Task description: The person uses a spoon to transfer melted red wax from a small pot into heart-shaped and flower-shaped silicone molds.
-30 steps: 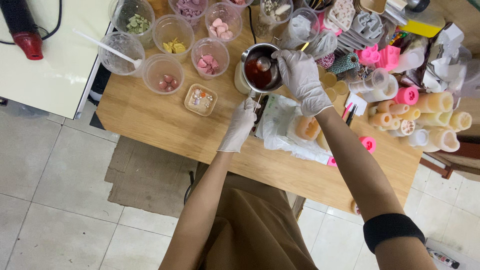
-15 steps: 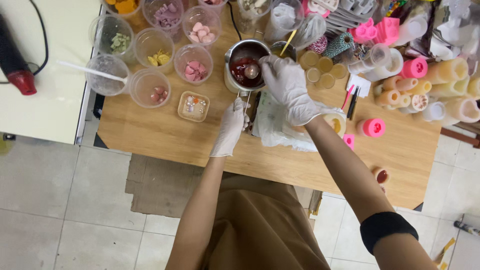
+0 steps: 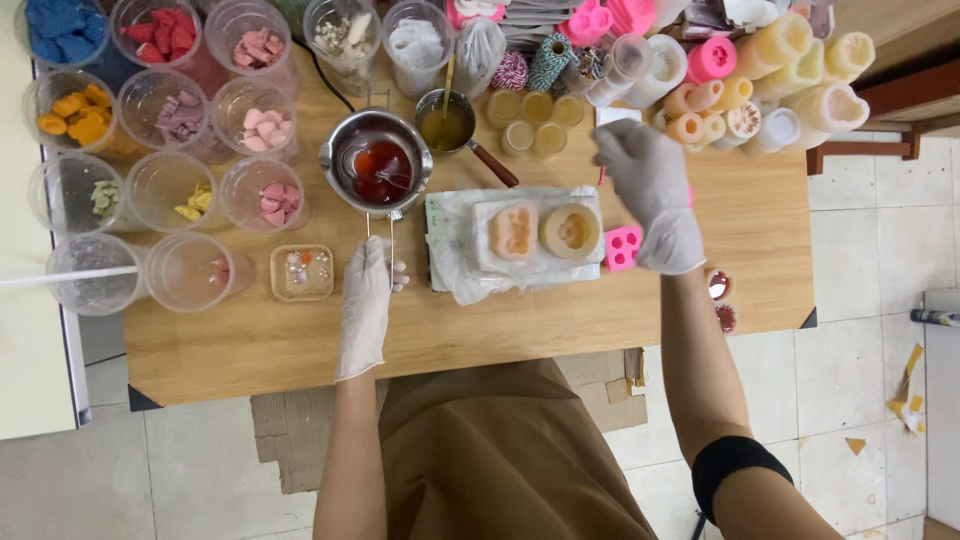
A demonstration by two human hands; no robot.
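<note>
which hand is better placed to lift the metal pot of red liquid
Left. The left hand already rests on the wire handle of the pot, while the right hand hangs empty off to the side, past the moulds.

Clear plastic bags (image 3: pixel 478 52): at the table's far edge, crumpled and see-through, beside the twine spools.
Plastic wrap sheet (image 3: pixel 452 250): mid-table, whitish and wrinkled, spread flat under two yellowish moulds.
Small clear box (image 3: pixel 301 273): near the front left, square with rounded corners, holding tiny mixed-colour bits.
Labels, signs, screens: none can be made out.
</note>
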